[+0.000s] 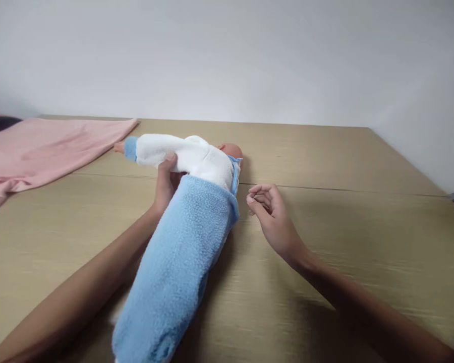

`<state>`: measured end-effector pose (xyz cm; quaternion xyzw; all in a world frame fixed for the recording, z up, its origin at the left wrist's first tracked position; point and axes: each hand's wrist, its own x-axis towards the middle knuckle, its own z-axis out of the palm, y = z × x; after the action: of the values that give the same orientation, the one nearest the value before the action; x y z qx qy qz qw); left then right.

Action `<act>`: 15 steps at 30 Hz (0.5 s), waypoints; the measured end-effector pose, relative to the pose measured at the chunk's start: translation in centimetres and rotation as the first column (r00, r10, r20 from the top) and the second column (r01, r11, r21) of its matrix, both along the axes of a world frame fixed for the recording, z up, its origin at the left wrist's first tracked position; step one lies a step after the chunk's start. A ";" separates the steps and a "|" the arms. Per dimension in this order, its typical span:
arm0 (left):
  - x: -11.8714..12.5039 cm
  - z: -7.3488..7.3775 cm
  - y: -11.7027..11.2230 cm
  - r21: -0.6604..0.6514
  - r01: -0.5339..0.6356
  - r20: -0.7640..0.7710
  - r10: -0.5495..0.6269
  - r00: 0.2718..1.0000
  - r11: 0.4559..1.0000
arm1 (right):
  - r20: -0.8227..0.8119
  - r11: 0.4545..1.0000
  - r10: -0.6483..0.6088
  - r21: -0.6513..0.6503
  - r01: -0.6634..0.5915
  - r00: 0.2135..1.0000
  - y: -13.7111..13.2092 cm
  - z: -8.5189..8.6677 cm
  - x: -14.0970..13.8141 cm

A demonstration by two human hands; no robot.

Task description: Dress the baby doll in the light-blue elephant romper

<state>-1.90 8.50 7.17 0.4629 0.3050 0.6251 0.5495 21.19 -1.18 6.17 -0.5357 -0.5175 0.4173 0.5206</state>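
Observation:
A baby doll (208, 164) in a fluffy white and light-blue outfit is on its side, its back mostly toward me. Its bald head (232, 149) is at the far end, with the face hidden. One white sleeve (159, 146) with a blue cuff stretches left. The blue fleece lower part (185, 242) runs down toward me. My left hand (167, 184) grips the doll at its left side, thumb over the white cloth, other fingers mostly hidden behind it. Just right of the doll, my right hand (272, 212) hovers apart from it, fingers loosely curled around nothing.
Beneath everything is a wooden table (363, 237) with a seam across it. A pink cloth (41, 151) lies at the left, close to the doll's hand, with something dark and red (0, 123) behind it. A pale wall (227, 60) rises beyond the table.

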 end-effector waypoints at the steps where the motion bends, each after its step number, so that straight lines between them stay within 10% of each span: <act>1: 0.3 0.2 -0.3 -0.033 0.010 0.038 -0.009 0.999 0.999 | -0.016 1.000 0.024 -0.004 -0.024 1.000 -0.8 0.8 0.1; 8: 2.8 1.3 -1.9 0.096 -0.036 -0.093 0.044 0.995 0.995 | -0.132 0.970 0.184 -0.137 -0.202 0.974 -4.6 4.8 1.7; 15: 5.8 2.4 -3.5 0.206 0.040 -0.341 0.033 0.939 0.978 | -0.247 0.944 0.170 -0.236 -0.230 0.954 -5.2 4.9 3.1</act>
<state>3.92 4.95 9.57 0.6205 0.3275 0.5627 0.4372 24.33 -6.39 11.08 -0.4938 -0.4479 0.5906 0.4547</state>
